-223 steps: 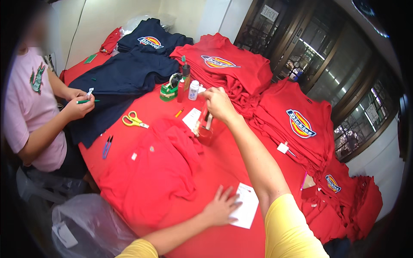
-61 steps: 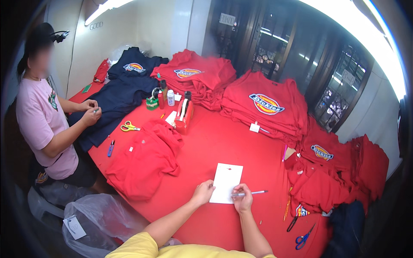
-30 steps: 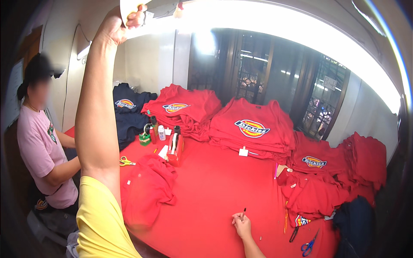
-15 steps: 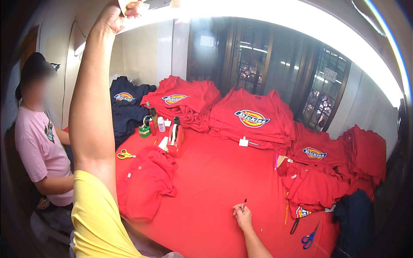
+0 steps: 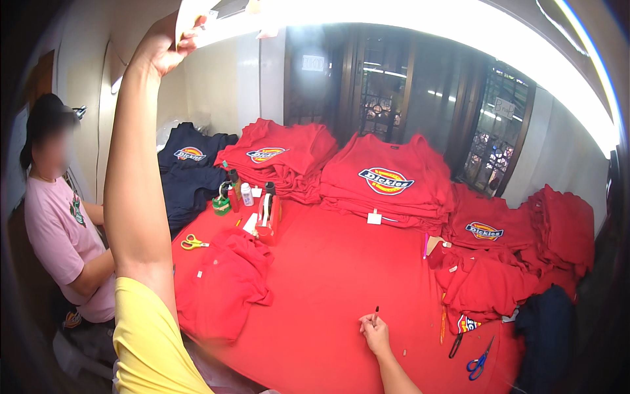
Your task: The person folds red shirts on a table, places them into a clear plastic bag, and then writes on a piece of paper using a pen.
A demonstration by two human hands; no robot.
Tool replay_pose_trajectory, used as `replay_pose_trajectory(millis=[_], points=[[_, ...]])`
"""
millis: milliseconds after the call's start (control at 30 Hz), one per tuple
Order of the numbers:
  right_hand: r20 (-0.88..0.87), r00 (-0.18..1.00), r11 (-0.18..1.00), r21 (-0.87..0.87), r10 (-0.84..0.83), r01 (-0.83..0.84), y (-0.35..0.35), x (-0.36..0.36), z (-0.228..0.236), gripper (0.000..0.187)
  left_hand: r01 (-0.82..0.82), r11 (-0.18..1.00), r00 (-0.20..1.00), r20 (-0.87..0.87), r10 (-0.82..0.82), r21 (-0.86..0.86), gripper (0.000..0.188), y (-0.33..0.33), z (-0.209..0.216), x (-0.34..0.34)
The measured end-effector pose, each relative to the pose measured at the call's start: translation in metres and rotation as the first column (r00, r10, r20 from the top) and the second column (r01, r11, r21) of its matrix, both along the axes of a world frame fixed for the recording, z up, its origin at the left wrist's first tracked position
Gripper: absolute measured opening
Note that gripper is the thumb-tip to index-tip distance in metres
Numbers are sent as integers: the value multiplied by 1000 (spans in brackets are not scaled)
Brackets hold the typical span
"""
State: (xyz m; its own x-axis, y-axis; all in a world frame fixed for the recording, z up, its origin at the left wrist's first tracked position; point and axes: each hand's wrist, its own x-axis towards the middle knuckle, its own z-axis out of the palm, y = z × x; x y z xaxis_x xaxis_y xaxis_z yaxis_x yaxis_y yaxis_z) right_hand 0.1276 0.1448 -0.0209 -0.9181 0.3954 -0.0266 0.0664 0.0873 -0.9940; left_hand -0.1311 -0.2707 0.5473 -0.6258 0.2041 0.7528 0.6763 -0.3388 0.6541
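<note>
My left arm is raised high, and my left hand (image 5: 165,49) grips a pale piece of paper (image 5: 190,14) near the bright ceiling light. Glare washes out part of that paper. Low over the red table surface (image 5: 321,276), my right hand (image 5: 375,333) is closed around a dark pen (image 5: 376,314), its tip end pointing upward. A crumpled red garment (image 5: 223,285) lies to the left of my right hand. Blue-handled scissors (image 5: 479,362) and a black cutter (image 5: 455,345) rest to its right.
Stacked red shirts (image 5: 387,157) and navy shirts (image 5: 190,177) line the far side. A red tape dispenser (image 5: 268,223), a white bottle (image 5: 247,194), and yellow scissors (image 5: 193,242) sit at the left. More red garments (image 5: 492,282) heap at the right. A person in pink (image 5: 59,223) stands at the left.
My left hand has shifted slightly left and lower in the picture, still gripping the paper. The table items appear slightly shifted as the view moves. My right hand keeps the pen.
</note>
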Motion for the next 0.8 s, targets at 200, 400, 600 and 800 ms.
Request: replay_pose_trajectory(millis=[200, 400, 600, 800], points=[[-33, 998, 997, 51, 60, -58, 3, -14, -16, 31, -224, 971, 959, -158, 234, 79, 46, 26, -60, 37], [95, 973, 977, 9, 211, -213, -44, -45, 24, 31, -188, 942, 886, 366, 285, -279, 43, 152, -374, 100], [-107, 958, 890, 410, 265, -201, -98, -78, 8, 51, -144, 954, 712, 642, 284, -262, 35, 239, -537, 143], [-146, 927, 894, 352, 345, -277, -84, -74, 37, 56, -309, 945, 696, 652, 300, -105, 27, 224, -513, 73]])
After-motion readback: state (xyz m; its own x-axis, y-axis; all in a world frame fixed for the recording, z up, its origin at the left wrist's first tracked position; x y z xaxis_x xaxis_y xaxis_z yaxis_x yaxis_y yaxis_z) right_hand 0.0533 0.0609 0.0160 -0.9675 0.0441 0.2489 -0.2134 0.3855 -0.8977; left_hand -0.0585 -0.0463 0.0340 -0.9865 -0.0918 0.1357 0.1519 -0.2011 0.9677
